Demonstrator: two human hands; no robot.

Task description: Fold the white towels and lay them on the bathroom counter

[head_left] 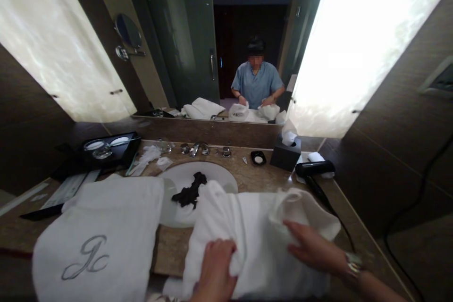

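Observation:
A large white towel [260,231] lies across the front of the counter, with its two sides turned up into loose folds. At its left side, my left hand [217,264] is closed around a thick fold of the cloth. My right hand [313,247], with a watch on its wrist, rests against the raised right fold, fingers stretched out and apart. A second white towel [106,226] with a grey monogram is spread to the left. Between and behind the towels is a white sink [222,172], holding a crumpled dark cloth [191,191].
A tap [194,150] stands behind the sink. On the right are a tissue box [286,153], a small black dish [258,157] and a corded hair dryer [314,170]. A black tray [132,144] with glasses sits far left. The mirror [255,23] reflects a person in blue.

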